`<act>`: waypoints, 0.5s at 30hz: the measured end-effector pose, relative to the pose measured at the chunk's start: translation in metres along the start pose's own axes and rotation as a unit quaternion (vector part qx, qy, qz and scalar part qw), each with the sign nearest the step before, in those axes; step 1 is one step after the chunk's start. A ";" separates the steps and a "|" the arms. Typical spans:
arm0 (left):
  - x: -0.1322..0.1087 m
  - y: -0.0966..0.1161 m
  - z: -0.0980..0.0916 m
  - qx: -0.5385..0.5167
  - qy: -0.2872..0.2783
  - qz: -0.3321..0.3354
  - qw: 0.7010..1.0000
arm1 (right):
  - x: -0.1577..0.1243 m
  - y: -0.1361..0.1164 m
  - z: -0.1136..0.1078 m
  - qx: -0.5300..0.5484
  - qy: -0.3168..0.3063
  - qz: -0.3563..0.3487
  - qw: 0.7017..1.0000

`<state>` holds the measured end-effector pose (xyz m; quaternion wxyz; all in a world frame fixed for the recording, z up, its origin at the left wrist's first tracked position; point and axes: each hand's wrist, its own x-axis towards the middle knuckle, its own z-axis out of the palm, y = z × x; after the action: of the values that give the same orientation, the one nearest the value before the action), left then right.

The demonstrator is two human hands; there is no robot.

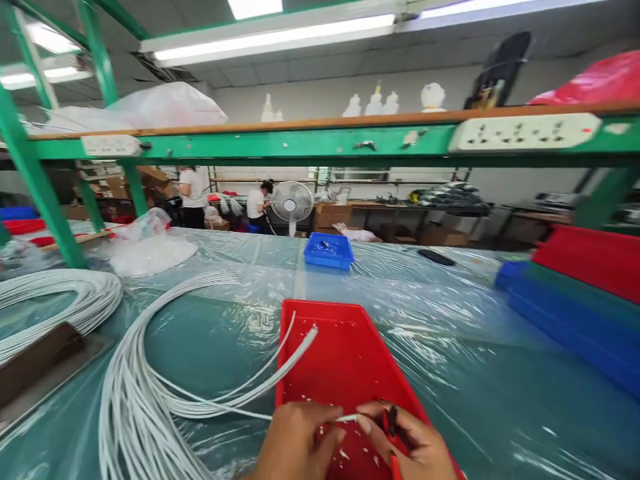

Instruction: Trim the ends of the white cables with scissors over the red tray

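Observation:
My left hand (303,437) pinches a thin white cable (250,413) near its end, over the front of a red tray (330,360). My right hand (407,440) closes around a small hand tool with red grips (395,463); its head is mostly hidden by my fingers. Thumb and fingertips of that hand meet the cable's tip, just right of my left hand. The cable comes from a loose white cable bundle (135,387) curving across the table at left, with several of its ends lying over the tray's left rim. Small white scraps dot the tray's floor.
At far left lies another cable coil (90,300) beside a brown block (40,367). A blue tray (329,250) stands behind the red one. Stacked trays (580,300) line the right side. A green shelf beam (300,141) spans overhead. Two people work in the background near a fan (293,201).

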<state>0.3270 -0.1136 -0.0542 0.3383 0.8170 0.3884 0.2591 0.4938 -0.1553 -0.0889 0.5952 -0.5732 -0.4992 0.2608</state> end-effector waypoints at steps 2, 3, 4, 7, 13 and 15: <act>0.002 0.002 0.003 -0.051 0.014 -0.005 0.999 | 0.000 -0.004 -0.002 0.002 -0.033 -0.020 0.999; 0.003 0.003 0.005 -0.081 0.020 -0.010 0.997 | 0.000 -0.005 -0.003 0.016 -0.040 -0.009 0.999; 0.004 0.002 0.007 -0.110 0.027 -0.019 0.993 | 0.000 -0.006 -0.003 0.036 -0.045 0.009 0.998; 0.003 0.000 0.013 -0.181 0.064 -0.071 0.979 | -0.001 -0.010 -0.003 0.105 -0.056 0.083 0.989; 0.002 -0.003 0.019 -0.232 0.088 -0.118 0.961 | 0.002 -0.022 0.005 0.187 -0.050 0.150 0.970; 0.002 -0.002 0.020 -0.230 0.097 -0.113 0.962 | 0.002 -0.022 0.007 0.200 -0.052 0.153 0.966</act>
<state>0.3408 -0.1178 -0.0680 0.5047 0.6390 0.4390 0.3798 0.4821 -0.1552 -0.0684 0.6245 -0.4974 -0.3732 0.4725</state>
